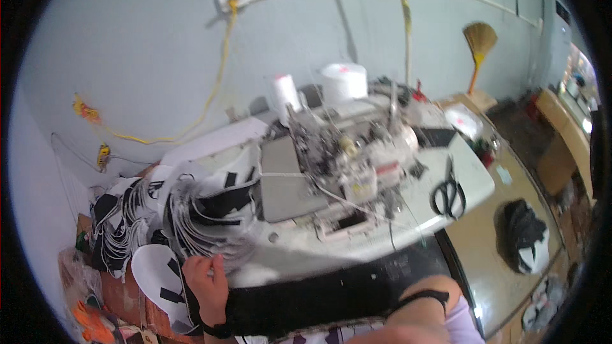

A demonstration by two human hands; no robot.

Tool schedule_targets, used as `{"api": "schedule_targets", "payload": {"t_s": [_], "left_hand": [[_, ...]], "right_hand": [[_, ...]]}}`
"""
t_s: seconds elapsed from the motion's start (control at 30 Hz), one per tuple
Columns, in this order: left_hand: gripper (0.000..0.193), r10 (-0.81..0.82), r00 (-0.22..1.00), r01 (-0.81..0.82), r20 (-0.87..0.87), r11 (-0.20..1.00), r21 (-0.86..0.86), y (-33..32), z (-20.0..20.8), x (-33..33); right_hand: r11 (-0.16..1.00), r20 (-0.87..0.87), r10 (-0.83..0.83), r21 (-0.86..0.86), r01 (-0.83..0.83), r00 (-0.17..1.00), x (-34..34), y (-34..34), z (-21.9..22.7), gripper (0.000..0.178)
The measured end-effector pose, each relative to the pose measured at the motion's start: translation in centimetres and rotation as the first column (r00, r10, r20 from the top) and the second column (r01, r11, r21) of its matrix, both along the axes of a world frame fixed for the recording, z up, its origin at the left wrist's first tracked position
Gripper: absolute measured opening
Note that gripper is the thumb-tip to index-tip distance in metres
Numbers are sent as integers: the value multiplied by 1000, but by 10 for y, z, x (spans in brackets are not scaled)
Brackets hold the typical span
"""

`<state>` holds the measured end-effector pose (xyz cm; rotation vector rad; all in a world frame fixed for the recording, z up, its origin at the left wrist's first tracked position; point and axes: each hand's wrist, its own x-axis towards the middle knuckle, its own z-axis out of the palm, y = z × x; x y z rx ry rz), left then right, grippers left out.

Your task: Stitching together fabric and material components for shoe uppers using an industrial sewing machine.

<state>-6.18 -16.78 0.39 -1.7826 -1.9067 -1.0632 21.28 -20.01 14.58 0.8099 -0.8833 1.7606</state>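
Observation:
My left hand (207, 280) is at the front left of the sewing table, its fingers curled in. Anything they hold is hidden. Beside it lies a curved white fabric piece (152, 269) with black strips. Just beyond the hand, a thick fanned stack of white and black cut pieces (201, 216) rests on the table's left end. At the lower right my right arm (430, 296) shows bent, with a black band around it and a lilac sleeve; its hand is out of the picture. A sewing machine (376, 159) stands ahead, trailing loose threads.
Black-handled scissors (449, 194) lie on the white tabletop (468, 165), right of the machine. Thread cones (344, 83) stand behind it. On the tan side surface (494, 232) sits a black and white bundle (526, 236). A broom (478, 48) leans against the wall.

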Motion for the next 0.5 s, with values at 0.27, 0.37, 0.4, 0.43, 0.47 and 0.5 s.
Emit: {"api": "schedule_targets", "payload": {"t_s": [0.27,0.37,0.4,0.43,0.47,0.5], "left_hand": [[16,115,986,-99,121,986,-132,-13,-1,15],[20,137,985,-140,-103,990,-26,-20,-11,16],[20,154,984,-162,-91,983,-90,-21,-16,15],[32,229,962,-247,-148,961,-121,-20,-21,12],[45,312,927,-344,-208,928,-141,-19,-27,7],[45,349,916,-378,-199,916,-132,-16,-32,-1]], "right_hand": [[989,19,56,139,-58,998,-2,19,-5,45],[993,96,96,63,-102,991,-6,21,-10,45],[993,123,107,38,-113,987,-8,21,-10,46],[992,150,118,21,-122,982,-11,19,-11,47],[991,172,131,4,-134,976,-15,18,-10,47],[989,206,146,0,-149,968,-19,17,-9,48]]}}
